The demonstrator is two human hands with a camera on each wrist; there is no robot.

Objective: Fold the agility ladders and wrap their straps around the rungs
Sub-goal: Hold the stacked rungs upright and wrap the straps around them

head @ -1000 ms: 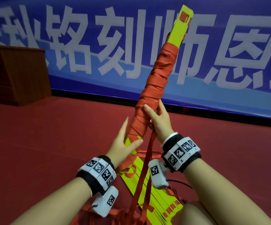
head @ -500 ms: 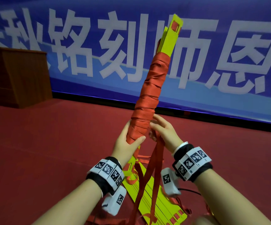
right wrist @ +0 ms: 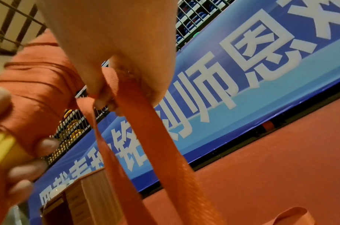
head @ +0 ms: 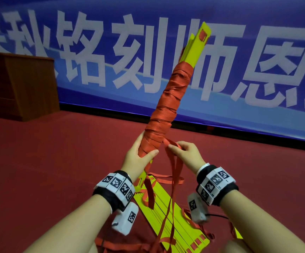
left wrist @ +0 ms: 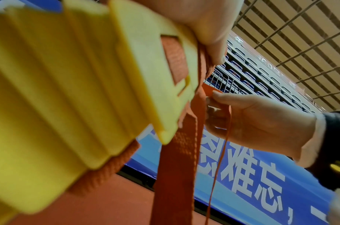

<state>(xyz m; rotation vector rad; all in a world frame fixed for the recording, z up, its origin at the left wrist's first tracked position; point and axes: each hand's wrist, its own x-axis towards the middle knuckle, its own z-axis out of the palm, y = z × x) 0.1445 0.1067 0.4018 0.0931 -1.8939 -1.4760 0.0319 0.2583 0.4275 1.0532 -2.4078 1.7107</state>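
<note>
From the head view, the left hand (head: 140,157) grips the lower part of a bundle of yellow rungs (head: 196,46) held tilted up toward the blue banner (head: 93,52), its fingers and thumb curled round the orange strap wrapping (head: 168,103) that covers most of the bundle. Just beside it, the right hand (head: 186,154) pinches a loose length of orange strap (head: 174,172) that hangs down to a second yellow ladder (head: 168,203) lying folded on the red floor (head: 47,161). A wooden cabinet (head: 20,84) stands at the left.

The left wrist view shows the blurred yellow rung ends (left wrist: 73,91) close up, the strap (left wrist: 177,167) dropping past them, and the right hand (left wrist: 257,121) pinching it.

In the right wrist view the right hand's fingers (right wrist: 100,85) are clamped together on the strap (right wrist: 161,144), while the left hand's fingers (right wrist: 44,146) curl round the wrapped bundle (right wrist: 36,85)
</note>
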